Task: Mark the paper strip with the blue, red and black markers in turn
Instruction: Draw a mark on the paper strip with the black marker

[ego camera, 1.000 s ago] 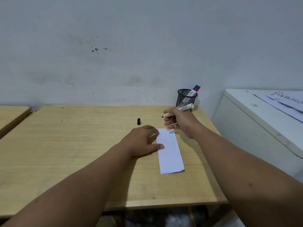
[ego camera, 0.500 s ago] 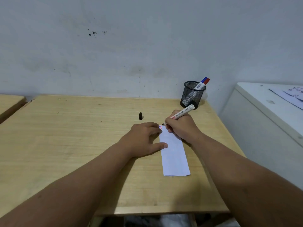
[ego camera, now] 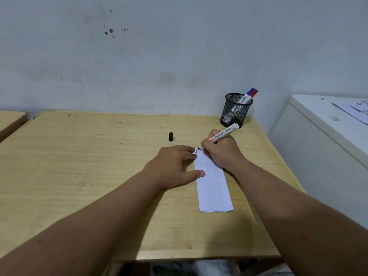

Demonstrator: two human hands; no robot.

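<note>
Black marker [ego camera: 221, 135] is touching the paper strip's [ego camera: 214, 186] far end beside blue and red marks; right hand [ego camera: 222, 154] fingers are clamped on it. I'm keeping my left hand [ego camera: 175, 166] flat, pinning the strip's left edge, stroking lightly.

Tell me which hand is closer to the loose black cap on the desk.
Left. The left hand lies just in front of the black cap; the right hand, holding the marker, sits farther to its right.

Cap [ego camera: 170, 136] lies left of mesh cup [ego camera: 236, 110].
</note>
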